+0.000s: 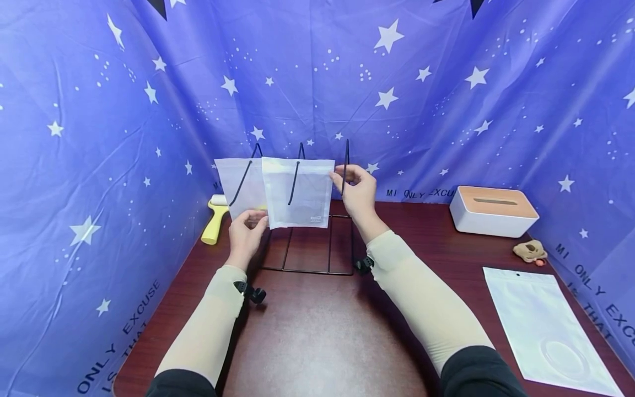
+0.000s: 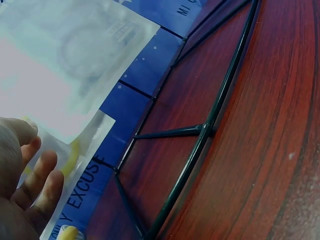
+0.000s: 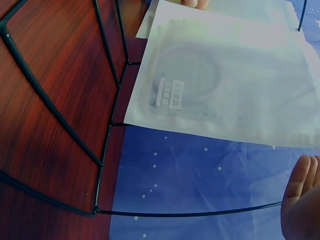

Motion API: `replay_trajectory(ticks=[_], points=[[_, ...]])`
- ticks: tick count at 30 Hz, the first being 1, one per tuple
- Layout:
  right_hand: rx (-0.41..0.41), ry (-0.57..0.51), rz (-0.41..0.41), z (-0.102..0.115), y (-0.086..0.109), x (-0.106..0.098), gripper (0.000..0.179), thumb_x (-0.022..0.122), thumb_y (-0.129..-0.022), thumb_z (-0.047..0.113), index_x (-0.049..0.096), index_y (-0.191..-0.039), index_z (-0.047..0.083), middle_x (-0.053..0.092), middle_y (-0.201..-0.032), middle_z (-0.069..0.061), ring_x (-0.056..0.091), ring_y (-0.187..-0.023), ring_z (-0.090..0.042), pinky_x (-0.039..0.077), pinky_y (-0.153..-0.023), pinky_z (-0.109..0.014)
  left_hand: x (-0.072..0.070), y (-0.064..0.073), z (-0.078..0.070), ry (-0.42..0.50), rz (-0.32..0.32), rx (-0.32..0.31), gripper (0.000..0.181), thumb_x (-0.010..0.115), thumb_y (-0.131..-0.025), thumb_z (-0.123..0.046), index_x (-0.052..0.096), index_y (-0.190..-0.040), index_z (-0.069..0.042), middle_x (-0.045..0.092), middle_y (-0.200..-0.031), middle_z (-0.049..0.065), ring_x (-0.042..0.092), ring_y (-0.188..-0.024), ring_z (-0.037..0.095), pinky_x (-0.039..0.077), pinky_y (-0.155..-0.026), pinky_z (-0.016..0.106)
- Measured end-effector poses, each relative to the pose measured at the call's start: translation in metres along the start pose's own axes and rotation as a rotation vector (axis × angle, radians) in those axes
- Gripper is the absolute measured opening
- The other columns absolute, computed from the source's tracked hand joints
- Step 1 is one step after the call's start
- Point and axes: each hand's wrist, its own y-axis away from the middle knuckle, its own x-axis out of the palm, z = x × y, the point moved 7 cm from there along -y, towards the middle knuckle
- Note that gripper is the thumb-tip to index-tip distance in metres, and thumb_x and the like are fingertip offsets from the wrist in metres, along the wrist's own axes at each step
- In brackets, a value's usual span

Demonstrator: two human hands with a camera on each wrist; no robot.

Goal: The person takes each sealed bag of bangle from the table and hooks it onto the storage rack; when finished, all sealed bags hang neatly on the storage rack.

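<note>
A white translucent pouch with a small printed label hangs by its top hole on the middle prong of a black wire rack. A faint ring shape shows through it. My right hand pinches its upper right edge between thumb and fingers, beside the rack's bare right prong. At its lower left edge, my left hand pinches it with thumb and forefinger. A second white pouch hangs on the left prong, partly hidden behind the first. In the right wrist view the label lies near the pouch's lower corner.
A yellow-handled lint roller lies at the table's left edge. To the right stand a white tissue box with a wooden lid, a small tan object and another white pouch. A blue star-patterned curtain surrounds the dark red table.
</note>
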Motion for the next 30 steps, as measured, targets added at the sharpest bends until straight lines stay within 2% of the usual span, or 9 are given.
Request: replay_trajectory(ticks=[5,16,19,24,30], points=[[-0.012,-0.016,0.016,0.003,0.003,-0.008,0.023,0.083,-0.086,-0.004,0.073,-0.104,-0.014,0.074,-0.097,-0.027,0.065,-0.077,-0.015,0.051,-0.067,-0.018,-0.002,0.001,-0.004,-0.021,-0.003,0.022,0.013,0.08,-0.094,-0.017,0.078,-0.105,-0.011,0.077,-0.095,0.007,0.069,-0.084,0.018,0.052,-0.07,0.021],[-0.059,-0.008,0.079,0.007,0.013,-0.04,0.022,0.079,-0.088,-0.008,0.072,-0.107,-0.016,0.071,-0.101,-0.033,0.067,-0.08,-0.013,0.053,-0.07,-0.02,-0.012,0.009,-0.007,-0.073,-0.019,0.055,0.018,0.082,-0.093,-0.024,0.078,-0.107,-0.013,0.078,-0.102,0.004,0.07,-0.083,0.019,0.051,-0.073,0.022],[-0.061,0.001,0.099,0.006,0.015,-0.05,0.023,0.08,-0.088,-0.006,0.071,-0.107,-0.016,0.073,-0.1,-0.029,0.067,-0.081,-0.01,0.053,-0.072,-0.02,-0.013,0.012,-0.007,-0.061,-0.012,0.07,0.018,0.082,-0.093,-0.021,0.078,-0.107,-0.011,0.078,-0.101,0.005,0.07,-0.08,0.019,0.051,-0.073,0.021],[-0.016,-0.004,0.157,0.003,0.021,-0.066,0.023,0.08,-0.088,-0.004,0.071,-0.107,-0.016,0.076,-0.095,-0.016,0.068,-0.082,-0.008,0.054,-0.076,-0.021,-0.018,0.021,-0.005,-0.065,0.001,0.081,0.018,0.082,-0.093,-0.021,0.077,-0.108,-0.012,0.078,-0.097,0.005,0.068,-0.078,0.018,0.05,-0.072,0.02],[0.003,0.019,0.238,-0.007,0.03,-0.085,0.024,0.079,-0.09,-0.004,0.071,-0.11,-0.015,0.076,-0.096,-0.018,0.069,-0.082,-0.01,0.055,-0.075,-0.021,-0.025,0.032,-0.002,-0.075,0.034,0.079,0.022,0.082,-0.094,-0.024,0.077,-0.111,-0.011,0.077,-0.099,0.004,0.069,-0.082,0.018,0.051,-0.072,0.021]])
